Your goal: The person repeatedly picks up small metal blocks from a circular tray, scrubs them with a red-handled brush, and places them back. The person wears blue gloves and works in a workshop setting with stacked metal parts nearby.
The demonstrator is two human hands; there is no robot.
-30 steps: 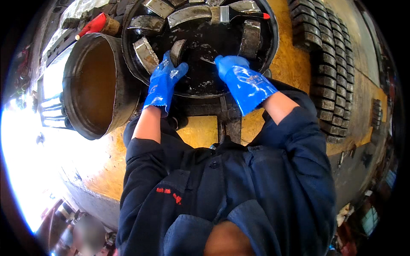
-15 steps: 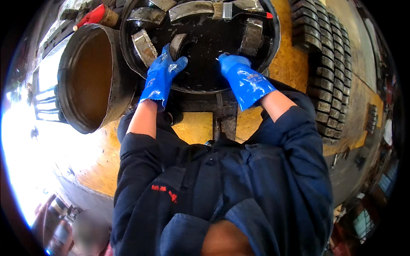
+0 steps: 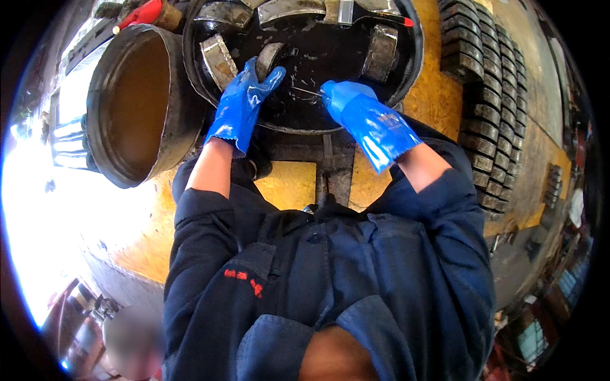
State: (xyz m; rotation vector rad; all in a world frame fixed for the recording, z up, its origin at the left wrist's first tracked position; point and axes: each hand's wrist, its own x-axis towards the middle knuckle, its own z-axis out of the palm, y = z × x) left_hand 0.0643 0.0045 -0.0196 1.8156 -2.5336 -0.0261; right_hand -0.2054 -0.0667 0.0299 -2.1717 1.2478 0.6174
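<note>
Both my hands wear blue rubber gloves and work over a round black tub (image 3: 416, 70) with a dark, wet inside. Thumb and fingers of my left hand (image 3: 248, 95) straddle the lower end of a small curved metal segment (image 3: 269, 58), gripping it. A thin metal rod (image 3: 306, 91) sticks out leftward from my closed right hand (image 3: 346, 98), its tip over the tub's middle. Beside my left fingers another curved segment (image 3: 219, 61) leans at the tub's left side. A further one (image 3: 381, 54) stands at the right wall.
Along the tub's far side lie more curved segments (image 3: 291, 9) and a flat paintbrush (image 3: 346, 11) with a black and red handle. A large metal drum (image 3: 181, 108) with brown contents stands left, a red-handled brush (image 3: 141, 15) behind it. Stacked rows of dark segments (image 3: 483, 120) line the right.
The thin rod in my right hand has come into clear view, pointing left. My left hand stays at the small segment. The tub appears slightly shifted up and right in view.
</note>
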